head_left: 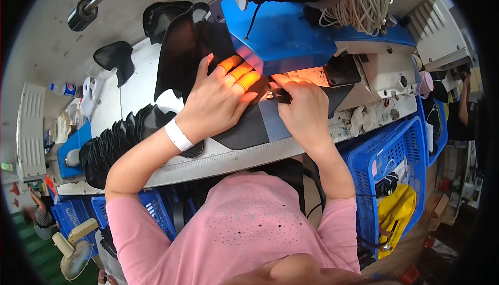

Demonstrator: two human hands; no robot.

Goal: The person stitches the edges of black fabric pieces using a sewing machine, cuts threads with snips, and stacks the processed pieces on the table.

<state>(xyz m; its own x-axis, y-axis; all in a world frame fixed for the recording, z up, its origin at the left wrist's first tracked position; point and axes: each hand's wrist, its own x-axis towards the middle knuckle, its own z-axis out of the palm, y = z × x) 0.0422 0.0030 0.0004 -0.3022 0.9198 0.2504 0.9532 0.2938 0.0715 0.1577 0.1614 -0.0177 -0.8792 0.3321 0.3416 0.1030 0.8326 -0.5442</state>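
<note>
We see a blue basket (361, 181) at right with a yellow item (399, 207) in it, a pink container (425, 84) beyond, looped pale cord (364, 1) up top, and, at left, a bottle (63, 88) and fan (76, 260).

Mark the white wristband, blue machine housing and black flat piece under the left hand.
White wristband (178, 134): head view, middle of the band.
Blue machine housing (283, 30): head view, upper face.
Black flat piece (240, 132): head view, bare near portion.
</note>
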